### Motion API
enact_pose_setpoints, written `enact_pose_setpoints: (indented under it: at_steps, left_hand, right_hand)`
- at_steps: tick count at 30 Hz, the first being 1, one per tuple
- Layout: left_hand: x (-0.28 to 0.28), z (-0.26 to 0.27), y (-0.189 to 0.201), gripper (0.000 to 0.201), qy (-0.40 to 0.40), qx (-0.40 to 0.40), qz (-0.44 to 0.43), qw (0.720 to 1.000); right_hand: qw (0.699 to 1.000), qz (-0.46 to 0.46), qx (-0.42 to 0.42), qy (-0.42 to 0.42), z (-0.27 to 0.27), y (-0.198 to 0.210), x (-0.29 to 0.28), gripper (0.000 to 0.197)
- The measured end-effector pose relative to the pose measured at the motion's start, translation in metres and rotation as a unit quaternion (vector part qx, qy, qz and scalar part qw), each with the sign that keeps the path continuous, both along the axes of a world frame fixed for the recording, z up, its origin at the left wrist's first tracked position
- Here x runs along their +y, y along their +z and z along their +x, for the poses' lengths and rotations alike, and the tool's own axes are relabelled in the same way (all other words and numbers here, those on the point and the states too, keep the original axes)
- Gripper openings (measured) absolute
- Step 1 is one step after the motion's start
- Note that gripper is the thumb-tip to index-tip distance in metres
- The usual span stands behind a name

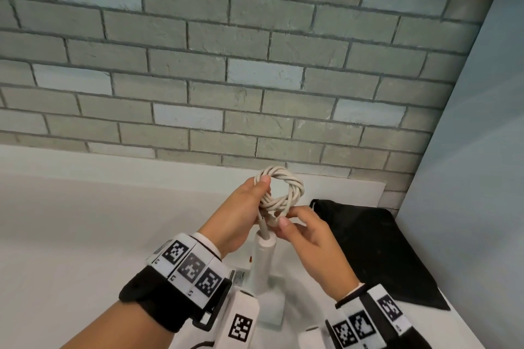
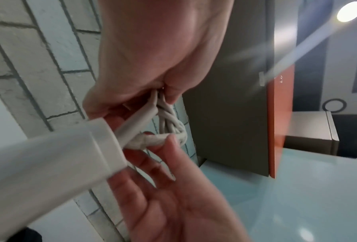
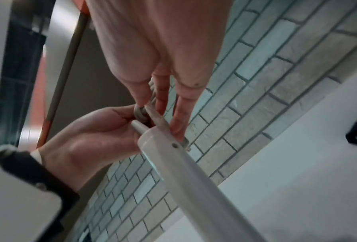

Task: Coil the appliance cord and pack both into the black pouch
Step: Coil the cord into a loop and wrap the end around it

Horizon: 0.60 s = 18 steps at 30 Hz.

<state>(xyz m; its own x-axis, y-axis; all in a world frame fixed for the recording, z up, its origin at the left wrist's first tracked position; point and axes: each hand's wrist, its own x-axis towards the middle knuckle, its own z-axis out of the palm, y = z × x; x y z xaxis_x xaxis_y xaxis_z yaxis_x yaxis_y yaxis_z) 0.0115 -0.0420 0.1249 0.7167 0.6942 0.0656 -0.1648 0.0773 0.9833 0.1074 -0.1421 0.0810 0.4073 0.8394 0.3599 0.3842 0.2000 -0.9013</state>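
The white cord [image 1: 283, 190] is wound into a twisted ring, held up above the white counter [image 1: 85, 221]. My left hand [image 1: 249, 207] grips the ring's left side, thumb on top. My right hand [image 1: 295, 224] pinches the cord's loose turn at the ring's bottom. The white appliance [image 1: 262, 261] hangs below the ring by its cord, its handle pointing up between my wrists. In the left wrist view the appliance's handle end [image 2: 70, 150] and the coil [image 2: 169, 124] show close up. In the right wrist view the fingers [image 3: 163, 96] pinch the cord [image 3: 140, 113]. The black pouch [image 1: 377, 249] lies flat to the right.
A grey brick wall [image 1: 226, 65] stands right behind the counter. A pale blue panel [image 1: 467, 150] closes the right side, just past the pouch. The counter's bare white surface stretches to the left.
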Motion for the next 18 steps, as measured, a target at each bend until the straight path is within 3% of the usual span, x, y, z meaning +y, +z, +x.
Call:
enact_pose_setpoints:
  at_steps: [3, 5, 11, 18]
  left_hand:
    - [0.001, 0.0, -0.001, 0.02, -0.022, -0.015, 0.01, 1.0]
    - [0.002, -0.001, -0.002, 0.022, -0.047, -0.02, 0.014, 0.999]
    - [-0.004, -0.005, -0.001, 0.027, -0.104, -0.001, 0.046, 0.993]
    - [-0.006, -0.004, -0.001, 0.025, -0.06, 0.028, 0.108, 0.992]
  right_hand:
    - [0.966, 0.018, 0.247, 0.074, 0.0, 0.007, 0.0, 0.027]
    - [0.934, 0.034, 0.343, 0.096, 0.004, 0.009, -0.001, 0.031]
    - [0.906, 0.02, 0.412, 0.097, 0.007, 0.003, 0.008, 0.025]
    - [0.92, 0.066, 0.37, 0.108, 0.009, 0.009, 0.015, 0.035]
